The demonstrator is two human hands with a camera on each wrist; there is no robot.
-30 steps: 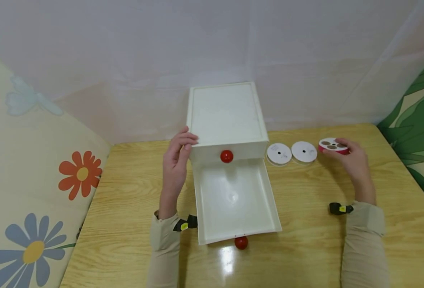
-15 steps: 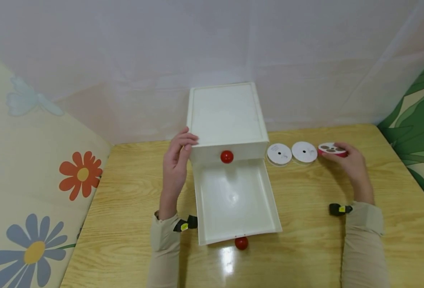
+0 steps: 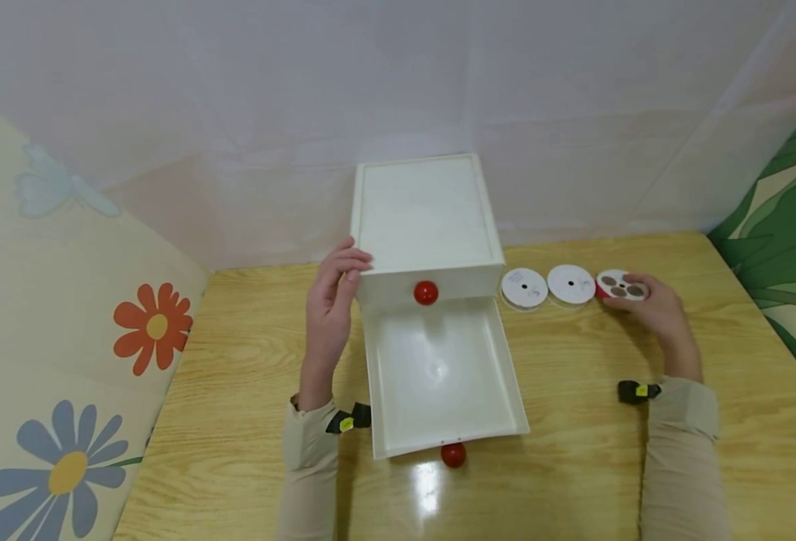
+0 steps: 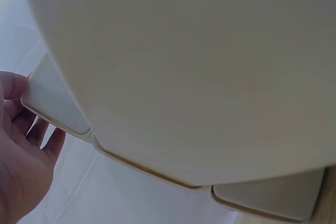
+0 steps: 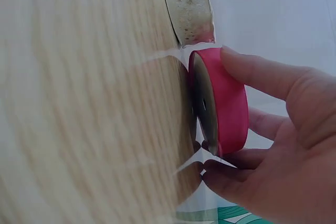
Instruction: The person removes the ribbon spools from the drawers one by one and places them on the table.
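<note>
My right hand (image 3: 658, 309) pinches a spool of pink ribbon (image 5: 232, 100) between thumb and fingers, at the right end of a row. The spool is tilted, its white, holed face (image 3: 621, 285) turned up and its lower edge near the table. Left of it lie two more ribbon spools, one close by (image 3: 571, 285) and one beside the cabinet (image 3: 524, 288), white labels up. With the left hand (image 3: 330, 300) I hold the front left corner of a white drawer cabinet (image 3: 428, 214), fingers over its top edge. Its lower drawer (image 3: 438, 368) is pulled out.
A red ball knob (image 3: 426, 293) sits on the upper drawer front, and another red knob (image 3: 453, 454) on the pulled-out drawer. The wood-grain table (image 3: 249, 376) ends at a pale cloth backdrop (image 3: 269, 135). Flower-printed panels (image 3: 67, 338) stand at the left side.
The right hand has moved slightly left and toward me with the pink spool, now close to the middle spool, and its white face has tipped toward me. The left hand has stayed put.
</note>
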